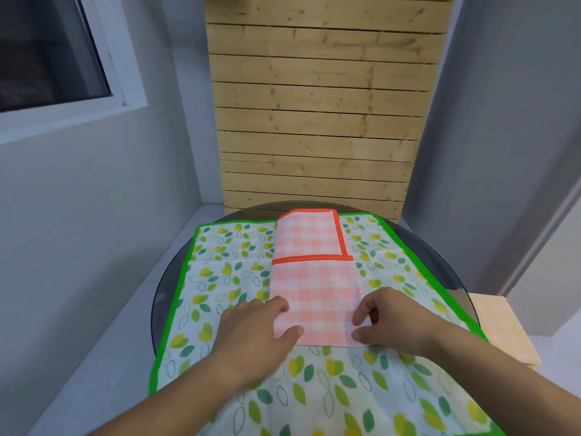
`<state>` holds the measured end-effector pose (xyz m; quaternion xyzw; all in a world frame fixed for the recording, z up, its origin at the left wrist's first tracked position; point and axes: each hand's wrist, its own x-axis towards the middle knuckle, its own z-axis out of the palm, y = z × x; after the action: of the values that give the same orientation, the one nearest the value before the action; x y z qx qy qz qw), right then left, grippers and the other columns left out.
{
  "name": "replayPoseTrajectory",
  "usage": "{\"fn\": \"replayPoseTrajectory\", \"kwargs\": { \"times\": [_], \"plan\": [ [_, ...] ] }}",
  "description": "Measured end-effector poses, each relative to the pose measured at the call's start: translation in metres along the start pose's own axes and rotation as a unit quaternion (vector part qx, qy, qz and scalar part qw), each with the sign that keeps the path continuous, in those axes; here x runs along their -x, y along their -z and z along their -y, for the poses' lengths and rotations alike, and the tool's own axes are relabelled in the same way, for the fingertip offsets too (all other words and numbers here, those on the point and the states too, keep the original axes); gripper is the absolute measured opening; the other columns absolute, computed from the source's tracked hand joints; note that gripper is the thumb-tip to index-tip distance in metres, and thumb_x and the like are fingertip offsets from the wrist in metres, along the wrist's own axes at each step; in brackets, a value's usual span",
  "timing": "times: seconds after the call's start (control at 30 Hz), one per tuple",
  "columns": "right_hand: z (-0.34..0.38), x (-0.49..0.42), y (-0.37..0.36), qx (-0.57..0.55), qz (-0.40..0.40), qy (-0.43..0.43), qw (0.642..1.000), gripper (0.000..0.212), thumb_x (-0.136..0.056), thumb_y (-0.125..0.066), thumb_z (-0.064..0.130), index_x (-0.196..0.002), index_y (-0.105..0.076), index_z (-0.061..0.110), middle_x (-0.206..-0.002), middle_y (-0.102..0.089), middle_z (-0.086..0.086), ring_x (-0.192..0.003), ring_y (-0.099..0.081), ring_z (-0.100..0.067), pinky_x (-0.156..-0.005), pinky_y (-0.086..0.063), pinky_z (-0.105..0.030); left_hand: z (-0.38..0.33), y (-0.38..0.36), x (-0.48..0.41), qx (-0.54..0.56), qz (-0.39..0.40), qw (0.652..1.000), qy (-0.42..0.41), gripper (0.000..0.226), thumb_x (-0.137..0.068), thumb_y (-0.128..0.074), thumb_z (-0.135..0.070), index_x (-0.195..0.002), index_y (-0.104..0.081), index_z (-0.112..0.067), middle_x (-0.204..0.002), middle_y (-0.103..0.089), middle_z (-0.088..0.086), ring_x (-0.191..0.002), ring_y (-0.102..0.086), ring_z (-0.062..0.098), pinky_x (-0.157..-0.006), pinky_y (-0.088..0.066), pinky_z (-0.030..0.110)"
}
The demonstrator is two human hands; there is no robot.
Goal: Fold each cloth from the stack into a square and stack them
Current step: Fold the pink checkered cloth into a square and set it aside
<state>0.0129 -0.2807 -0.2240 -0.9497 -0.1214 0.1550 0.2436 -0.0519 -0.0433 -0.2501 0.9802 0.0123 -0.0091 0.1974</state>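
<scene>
A pink checked cloth point(314, 284) with an orange-red border lies folded into a long strip down the middle of the table, its far end folded back. Under it a white cloth printed with green and yellow leaves point(226, 272), edged in bright green, is spread flat. My left hand point(257, 328) holds the strip's near left corner, thumb on top and fingers curled at its edge. My right hand point(386, 316) pinches the near right corner between thumb and fingers.
A round dark glass table point(163, 297) carries the cloths. A folded yellow checked cloth point(500, 328) lies on a surface to the right. A wooden slat panel point(314, 121) stands behind the table, and a window point(47, 58) is in the left wall.
</scene>
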Motion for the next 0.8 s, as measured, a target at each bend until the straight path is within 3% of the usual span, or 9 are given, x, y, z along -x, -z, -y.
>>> {"fn": "replayPoseTrajectory", "kwargs": {
  "times": [0.07, 0.13, 0.17, 0.23, 0.3, 0.37, 0.43, 0.53, 0.8],
  "plan": [
    [-0.001, 0.001, -0.002, 0.023, -0.008, -0.003, 1.000, 0.017, -0.077, -0.078, 0.037, -0.088, -0.067, 0.029, -0.071, -0.061, 0.010, -0.063, -0.056, -0.004, -0.056, -0.042, -0.016, 0.002, -0.005, 0.002, -0.040, -0.008, 0.999, -0.004, 0.051, -0.094, -0.037, -0.070, -0.139, -0.038, -0.047, -0.122, -0.041, -0.009, -0.120, -0.033, 0.013, -0.107, -0.026, 0.032],
    [-0.002, 0.002, -0.005, 0.048, -0.021, -0.005, 0.999, 0.018, -0.075, -0.074, 0.045, -0.083, -0.064, 0.032, -0.079, -0.062, 0.010, -0.080, -0.054, -0.010, -0.070, -0.047, -0.024, 0.006, -0.008, 0.003, -0.066, -0.006, 0.998, -0.013, 0.058, -0.095, -0.031, -0.070, -0.148, -0.029, -0.047, -0.149, -0.024, -0.003, -0.140, -0.016, 0.018, -0.115, -0.017, 0.035],
    [-0.001, 0.003, -0.006, 0.065, -0.033, -0.005, 0.997, 0.022, -0.074, -0.072, 0.051, -0.080, -0.063, 0.032, -0.083, -0.061, 0.010, -0.088, -0.051, -0.013, -0.078, -0.048, -0.029, 0.007, -0.009, 0.003, -0.077, 0.005, 0.997, -0.022, 0.061, -0.096, -0.028, -0.070, -0.153, -0.022, -0.046, -0.163, -0.006, -0.002, -0.149, -0.001, 0.019, -0.119, -0.010, 0.038],
    [0.005, 0.007, -0.014, 0.109, -0.072, -0.012, 0.991, 0.038, -0.074, -0.062, 0.067, -0.082, -0.061, 0.030, -0.098, -0.056, 0.009, -0.103, -0.044, -0.017, -0.090, -0.043, -0.033, 0.008, -0.009, 0.001, -0.105, 0.030, 0.993, -0.045, 0.066, -0.098, -0.020, -0.069, -0.158, -0.008, -0.044, -0.165, 0.023, -0.009, -0.152, 0.020, 0.015, -0.122, 0.002, 0.041],
    [0.014, 0.011, -0.027, 0.163, -0.104, -0.021, 0.981, 0.058, -0.075, -0.046, 0.079, -0.103, -0.056, 0.029, -0.130, -0.043, 0.001, -0.127, -0.032, -0.024, -0.106, -0.034, -0.038, 0.008, -0.009, -0.002, -0.129, 0.048, 0.989, -0.056, 0.067, -0.098, -0.015, -0.069, -0.158, -0.001, -0.043, -0.163, 0.024, -0.012, -0.152, 0.022, 0.012, -0.122, 0.005, 0.042],
    [0.023, 0.012, -0.045, 0.193, -0.117, 0.000, 0.974, 0.079, -0.080, -0.034, 0.081, -0.134, -0.040, 0.023, -0.161, -0.010, -0.006, -0.149, -0.004, -0.030, -0.120, -0.014, -0.046, 0.009, -0.008, -0.004, -0.144, 0.059, 0.986, -0.057, 0.067, -0.097, -0.012, -0.070, -0.157, 0.003, -0.044, -0.164, 0.021, -0.013, -0.153, 0.018, 0.012, -0.123, 0.004, 0.043],
    [0.025, 0.012, -0.056, 0.204, -0.113, 0.015, 0.972, 0.088, -0.085, -0.024, 0.080, -0.152, -0.016, 0.024, -0.163, 0.016, -0.007, -0.149, 0.018, -0.029, -0.120, 0.003, -0.046, 0.011, -0.009, -0.005, -0.159, 0.070, 0.983, -0.061, 0.067, -0.097, -0.009, -0.070, -0.157, 0.008, -0.045, -0.164, 0.022, -0.013, -0.153, 0.019, 0.013, -0.123, 0.004, 0.044],
    [0.011, 0.009, -0.055, 0.212, -0.096, -0.006, 0.973, 0.090, -0.083, -0.014, 0.083, -0.154, 0.012, 0.034, -0.158, 0.032, -0.006, -0.144, 0.033, -0.028, -0.120, 0.012, -0.047, 0.014, -0.009, -0.007, -0.177, 0.088, 0.978, -0.069, 0.065, -0.097, -0.005, -0.069, -0.155, 0.014, -0.046, -0.162, 0.027, -0.013, -0.152, 0.021, 0.013, -0.122, 0.004, 0.044],
    [-0.030, 0.022, -0.036, 0.211, -0.042, -0.039, 0.976, 0.061, -0.097, -0.010, 0.064, -0.149, 0.017, 0.046, -0.159, 0.029, -0.001, -0.146, 0.029, -0.023, -0.120, 0.014, -0.047, 0.030, 0.007, -0.015, -0.158, 0.160, 0.969, -0.106, 0.058, -0.103, -0.011, -0.060, -0.152, 0.019, -0.049, -0.158, 0.032, -0.020, -0.148, 0.028, 0.005, -0.120, 0.009, 0.040]
  ]
}}
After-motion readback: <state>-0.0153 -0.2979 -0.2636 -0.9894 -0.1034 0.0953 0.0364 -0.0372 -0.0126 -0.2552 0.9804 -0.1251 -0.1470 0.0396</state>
